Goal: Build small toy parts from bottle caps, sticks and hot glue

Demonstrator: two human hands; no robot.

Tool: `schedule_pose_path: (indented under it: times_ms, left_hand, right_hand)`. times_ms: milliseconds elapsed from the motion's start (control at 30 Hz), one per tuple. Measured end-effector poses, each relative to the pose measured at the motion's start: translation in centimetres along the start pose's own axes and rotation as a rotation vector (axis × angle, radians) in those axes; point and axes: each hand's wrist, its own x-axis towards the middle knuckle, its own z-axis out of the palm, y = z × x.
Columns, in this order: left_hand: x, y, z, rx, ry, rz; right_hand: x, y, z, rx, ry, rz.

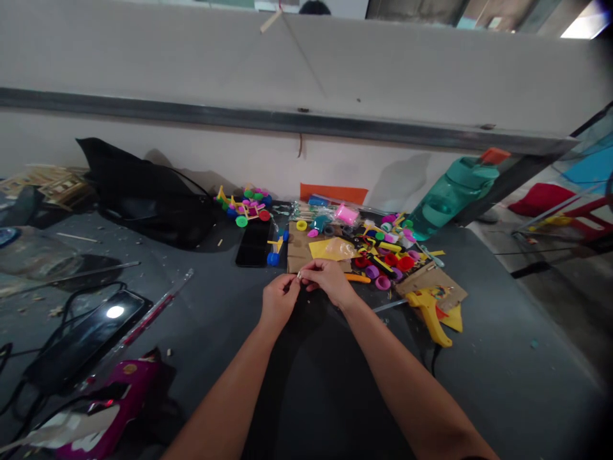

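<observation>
My left hand [280, 300] and my right hand [326, 281] meet above a dark grey table [306, 383], their fingertips pinching a small pale object [299, 275] too small to identify. Just beyond them lies a cardboard sheet [301, 246] with a yellow paper packet [332, 249] on it. An orange-handled tool [358, 278] lies close to my right hand. A heap of coloured plastic caps and rings [387, 255] spreads to the right of the cardboard.
A yellow glue gun [431, 316] lies at right, and a teal water bottle [453, 191] stands behind it. A black phone [253, 243], a black bag [148, 198], a coloured stick model [244, 207] and a corded black device [86, 338] occupy the left and back. A wall rises behind.
</observation>
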Motion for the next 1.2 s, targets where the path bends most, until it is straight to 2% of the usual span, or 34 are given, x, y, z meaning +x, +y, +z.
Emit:
schedule_pose_path:
  times_ms: [167, 433, 700, 867, 1100, 1200]
  left_hand:
    - [0.0, 0.4, -0.2, 0.074, 0.025, 0.012]
    - [0.2, 0.7, -0.2, -0.109, 0.064, -0.096]
    - [0.2, 0.5, -0.2, -0.113, 0.056, -0.083]
    - [0.2, 0.2, -0.1, -0.142, 0.013, -0.092]
    - [0.0, 1.1, -0.3, -0.448, -0.117, -0.100]
    - [-0.1, 1.6, -0.4, -0.463, -0.130, -0.082]
  right_hand:
    - [0.0, 0.1, 0.2, 0.016, 0.004, 0.020]
    - [-0.1, 0.2, 0.3, 0.167, -0.090, 0.091]
    - [0.0, 0.5, 0.5, 0.120, -0.028, 0.058]
    - [-0.1, 0.3, 0.4, 0.107, -0.043, 0.090]
    - [-0.2, -0.6, 0.2, 0.173, -0.070, 0.130]
    - [-0.3, -0.8, 0.2, 0.198, -0.078, 0.142]
